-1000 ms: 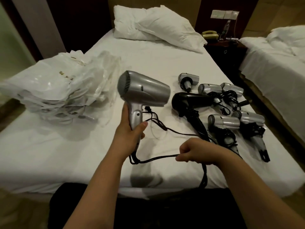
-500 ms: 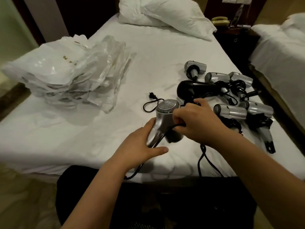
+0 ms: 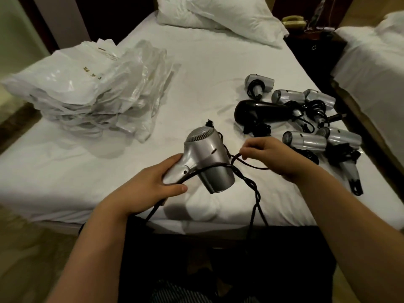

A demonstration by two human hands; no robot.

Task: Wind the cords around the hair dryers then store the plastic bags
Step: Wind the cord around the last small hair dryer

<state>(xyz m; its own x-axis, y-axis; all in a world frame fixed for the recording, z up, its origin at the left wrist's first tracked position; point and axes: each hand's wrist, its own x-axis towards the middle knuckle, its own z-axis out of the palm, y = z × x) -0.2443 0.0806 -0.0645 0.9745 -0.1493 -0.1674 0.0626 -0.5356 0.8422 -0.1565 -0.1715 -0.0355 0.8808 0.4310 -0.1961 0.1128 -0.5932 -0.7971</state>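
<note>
Your left hand [image 3: 150, 186] grips the silver hair dryer [image 3: 207, 158] by its handle above the bed edge, your right hand [image 3: 269, 156] pinches its black cord [image 3: 251, 182]; the slack hanging off the bed [image 3: 218, 62] could snag and loosen the wrap.

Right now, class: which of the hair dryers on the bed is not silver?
The black hair dryer, lying among the pile on the right. Every other dryer there, and the one in the left hand, is silver.
</note>
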